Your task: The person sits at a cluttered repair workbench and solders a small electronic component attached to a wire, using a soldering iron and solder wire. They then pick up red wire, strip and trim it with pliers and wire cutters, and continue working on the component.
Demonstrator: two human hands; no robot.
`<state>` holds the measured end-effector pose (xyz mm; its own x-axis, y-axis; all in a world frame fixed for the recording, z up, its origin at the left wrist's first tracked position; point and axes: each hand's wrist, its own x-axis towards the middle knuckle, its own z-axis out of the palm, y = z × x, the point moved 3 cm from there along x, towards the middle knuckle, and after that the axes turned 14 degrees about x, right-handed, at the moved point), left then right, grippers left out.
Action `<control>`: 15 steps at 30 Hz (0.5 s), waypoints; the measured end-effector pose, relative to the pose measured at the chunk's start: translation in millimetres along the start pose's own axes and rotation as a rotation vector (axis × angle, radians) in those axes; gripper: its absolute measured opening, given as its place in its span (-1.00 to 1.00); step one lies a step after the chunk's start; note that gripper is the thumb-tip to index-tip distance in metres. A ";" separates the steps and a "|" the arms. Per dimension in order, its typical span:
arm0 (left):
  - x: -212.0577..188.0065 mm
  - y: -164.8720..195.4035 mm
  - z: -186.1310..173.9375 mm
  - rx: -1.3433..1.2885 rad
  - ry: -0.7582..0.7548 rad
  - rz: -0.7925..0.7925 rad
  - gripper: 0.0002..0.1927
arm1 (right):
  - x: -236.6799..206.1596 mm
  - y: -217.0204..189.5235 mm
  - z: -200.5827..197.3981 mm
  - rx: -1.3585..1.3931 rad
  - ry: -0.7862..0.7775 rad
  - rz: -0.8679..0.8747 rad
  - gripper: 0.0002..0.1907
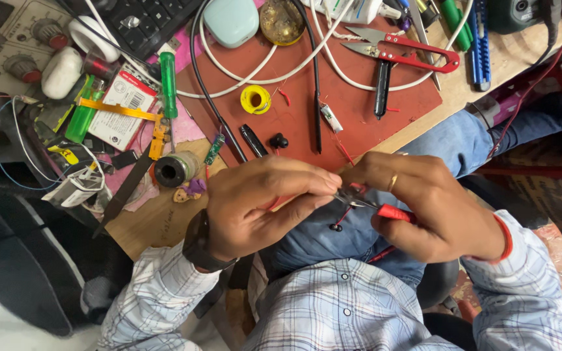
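Note:
My left hand [265, 205] pinches the end of a thin red wire [341, 218] just in front of my lap. My right hand [424, 205] grips a red-handled cutter [391, 212], whose metal jaws meet the wire between the two hands. A small black earbud dangles from the wire below my fingers. Both hands hover over my blue jeans at the front edge of the wooden workbench [164, 218].
A brown mat [359, 110] carries a yellow solder spool [255, 99], red scissors [401, 54], white and black cables, a black earbud [278, 140]. At the left lie a green screwdriver [168, 78], a tape roll [173, 170], a keyboard [144, 19] and instrument knobs.

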<state>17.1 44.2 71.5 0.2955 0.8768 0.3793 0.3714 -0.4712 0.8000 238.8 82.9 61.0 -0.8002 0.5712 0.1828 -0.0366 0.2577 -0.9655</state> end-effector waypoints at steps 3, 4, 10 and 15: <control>1.7 5.6 -5.8 0.222 0.024 0.099 -0.77 | -3.8 -6.9 3.3 -0.199 0.101 0.043 -0.44; 2.3 7.3 -7.6 0.293 0.029 0.137 -0.76 | -4.7 -8.6 4.4 -0.218 0.110 0.037 -0.43; 2.6 14.6 -9.5 0.457 0.011 0.214 -0.71 | -9.3 -12.1 7.4 -0.417 0.180 0.086 -0.35; 2.0 15.3 -9.4 0.458 0.010 0.217 -0.71 | -10.4 -13.4 8.8 -0.510 0.191 0.076 -0.34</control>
<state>15.0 39.7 88.9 0.4013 0.7538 0.5204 0.6508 -0.6344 0.4171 242.5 66.7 70.4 -0.6643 0.7222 0.1927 0.3498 0.5282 -0.7737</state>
